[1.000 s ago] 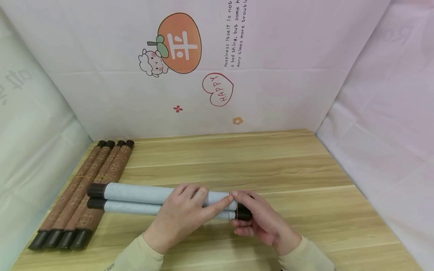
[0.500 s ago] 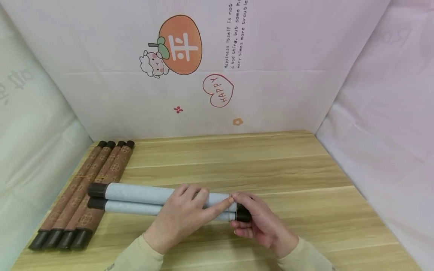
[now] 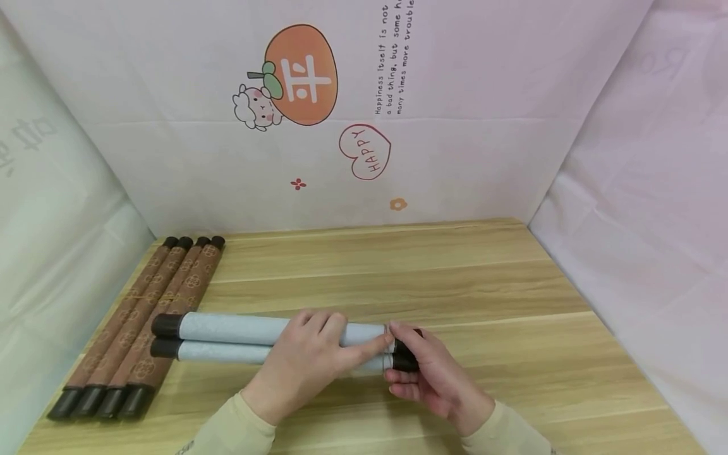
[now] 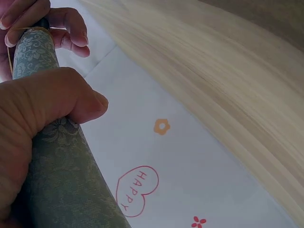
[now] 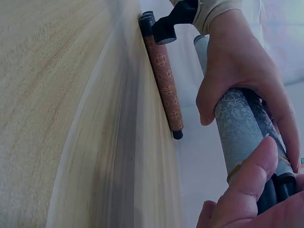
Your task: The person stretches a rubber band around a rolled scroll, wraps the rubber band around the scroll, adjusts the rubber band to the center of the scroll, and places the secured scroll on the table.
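Two pale blue scroll rolls with a floral weave lie side by side, an upper scroll (image 3: 233,327) and a lower scroll (image 3: 224,351), both with dark end knobs. My left hand (image 3: 309,363) grips them around the middle, its thumb stretched toward their right end. Around that end runs a thin yellowish rubber band (image 5: 233,172). My right hand (image 3: 440,376) pinches the band there, thumb on top and fingers curled below, close to the dark knobs. In the left wrist view, a strand of the band stretches from the patterned scroll (image 4: 34,52) toward the right hand's fingers.
Several brown scrolls (image 3: 165,309) with flower patterns and black knobs lie in a row on the left of the wooden table (image 3: 455,265). The blue scrolls' left ends overlap them in the head view. White printed cloth (image 3: 466,126) encloses the back and sides.
The blue scrolls' left ends have shifted slightly right and down. My right hand has edged a little left, and the band's strands at the right end look closer together.
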The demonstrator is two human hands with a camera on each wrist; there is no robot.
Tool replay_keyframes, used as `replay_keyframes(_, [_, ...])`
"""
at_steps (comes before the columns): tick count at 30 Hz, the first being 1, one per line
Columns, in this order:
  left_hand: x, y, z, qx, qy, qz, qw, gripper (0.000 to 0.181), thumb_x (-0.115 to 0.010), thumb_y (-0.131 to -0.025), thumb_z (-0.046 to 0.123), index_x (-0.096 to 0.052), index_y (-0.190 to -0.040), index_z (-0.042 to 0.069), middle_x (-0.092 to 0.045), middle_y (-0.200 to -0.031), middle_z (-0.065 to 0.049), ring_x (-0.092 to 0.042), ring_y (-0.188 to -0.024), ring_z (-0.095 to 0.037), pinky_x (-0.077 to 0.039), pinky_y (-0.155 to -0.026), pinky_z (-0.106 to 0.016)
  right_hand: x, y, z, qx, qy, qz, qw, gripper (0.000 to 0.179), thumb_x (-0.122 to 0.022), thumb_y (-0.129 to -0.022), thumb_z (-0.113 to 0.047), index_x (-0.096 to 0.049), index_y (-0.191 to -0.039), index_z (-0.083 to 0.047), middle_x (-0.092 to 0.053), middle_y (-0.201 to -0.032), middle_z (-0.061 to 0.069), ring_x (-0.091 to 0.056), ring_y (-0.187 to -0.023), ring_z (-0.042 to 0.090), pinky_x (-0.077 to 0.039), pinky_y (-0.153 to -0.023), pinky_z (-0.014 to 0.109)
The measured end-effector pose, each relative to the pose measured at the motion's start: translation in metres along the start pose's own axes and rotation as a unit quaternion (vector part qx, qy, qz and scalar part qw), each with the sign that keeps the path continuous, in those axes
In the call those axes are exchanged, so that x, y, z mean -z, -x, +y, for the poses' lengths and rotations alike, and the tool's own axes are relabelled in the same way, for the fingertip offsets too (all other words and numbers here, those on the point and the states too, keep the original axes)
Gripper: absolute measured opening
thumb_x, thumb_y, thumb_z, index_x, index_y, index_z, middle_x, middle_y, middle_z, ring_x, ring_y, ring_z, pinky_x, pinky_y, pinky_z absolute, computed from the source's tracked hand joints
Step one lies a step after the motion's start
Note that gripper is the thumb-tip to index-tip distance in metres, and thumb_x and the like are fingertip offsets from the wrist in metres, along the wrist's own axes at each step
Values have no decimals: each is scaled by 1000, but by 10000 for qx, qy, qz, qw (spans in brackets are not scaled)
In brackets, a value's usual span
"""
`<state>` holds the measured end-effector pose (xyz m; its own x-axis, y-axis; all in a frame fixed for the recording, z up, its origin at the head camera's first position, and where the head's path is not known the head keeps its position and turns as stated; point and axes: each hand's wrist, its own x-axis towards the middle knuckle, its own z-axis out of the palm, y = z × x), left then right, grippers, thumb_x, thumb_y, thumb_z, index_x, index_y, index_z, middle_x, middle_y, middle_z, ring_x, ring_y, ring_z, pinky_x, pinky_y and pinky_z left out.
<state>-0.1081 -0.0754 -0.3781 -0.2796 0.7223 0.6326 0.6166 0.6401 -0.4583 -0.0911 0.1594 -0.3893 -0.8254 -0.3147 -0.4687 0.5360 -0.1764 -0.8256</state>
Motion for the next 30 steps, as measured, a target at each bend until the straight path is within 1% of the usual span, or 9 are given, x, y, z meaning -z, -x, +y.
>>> replay_keyframes(3, [-1, 4, -1, 98, 132, -434, 9989, 69, -46, -98, 0, -51, -147, 48, -51, -82, -5, -55, -62, -22, -55, -67, -36, 0, 1, 0, 62, -67, 50, 9999, 61, -61, -98, -59, -43, -129, -10, -68, -88, 1, -67, -63, 7, -61, -63, 25])
replay_keyframes(5, [-2, 6, -2, 172, 235, -681, 9973, 73, -58, -93, 1, -50, -149, 48, -52, -85, -5, -56, -62, -22, -54, -68, -36, -1, 3, 1, 116, -150, 45, 9998, 63, -60, -99, -60, -41, -132, -9, -68, -88, 1, -68, -65, 7, -61, -64, 25])
replay_keyframes(9, [-1, 9, -4, 307, 555, -1122, 9917, 94, -82, -77, 3, -46, -152, 47, -54, -89, -7, -55, -63, -24, -52, -67, -37, -2, 4, 2, 239, -415, -68, 9988, 62, -59, -101, -57, -41, -134, -9, -70, -89, 0, -70, -69, 7, -61, -67, 24])
replay_keyframes(11, [0, 9, -5, 382, 742, -1309, 9879, 100, -86, -74, 3, -44, -154, 47, -55, -91, -7, -55, -64, -24, -51, -67, -37, -2, 5, 3, 282, -560, -146, 9979, 61, -59, -101, -56, -41, -135, -9, -71, -91, 0, -71, -71, 7, -61, -68, 23])
replay_keyframes(13, [0, 8, -6, 459, 922, -1454, 9840, 101, -86, -75, 2, -43, -155, 46, -55, -93, -7, -55, -64, -24, -50, -66, -37, -2, 5, 5, 310, -690, -206, 9969, 59, -58, -102, -55, -42, -135, -10, -71, -92, -1, -71, -72, 7, -61, -68, 23])
replay_keyframes(17, [0, 8, -8, 580, 1130, -1584, 9792, 101, -87, -75, 2, -44, -155, 46, -57, -94, -6, -55, -63, -22, -48, -63, -36, -3, 6, 7, 376, -808, -195, 9958, 58, -58, -103, -54, -39, -136, -10, -70, -102, -1, -72, -76, 7, -60, -70, 22])
replay_keyframes(22, [-3, 8, -11, 692, 1316, -1639, 9752, 101, -88, -73, 2, -46, -154, 45, -61, -94, -5, -57, -63, -20, -49, -61, -35, -6, 7, 8, 476, -849, 18, 9952, 61, -61, -102, -51, -36, -138, -8, -67, -109, 0, -72, -80, 8, -60, -72, 22])
replay_keyframes(27, [-5, 9, -15, 839, 1549, -1779, 9681, 107, -96, -64, 11, -47, -153, 44, -61, -95, -4, -58, -65, -18, -51, -62, -34, -7, 8, 11, 602, -786, 114, 9950, 55, -63, -103, -41, -38, -138, -6, -66, -110, -1, -72, -84, 10, -61, -73, 24])
replay_keyframes(30, [-7, 10, -18, 909, 1635, -1785, 9660, 109, -99, -59, 16, -48, -152, 42, -59, -92, -3, -56, -64, -17, -50, -60, -33, -6, 8, 14, 685, -664, 257, 9951, 53, -65, -102, -32, -38, -139, -4, -61, -116, 0, -71, -86, 13, -61, -72, 26])
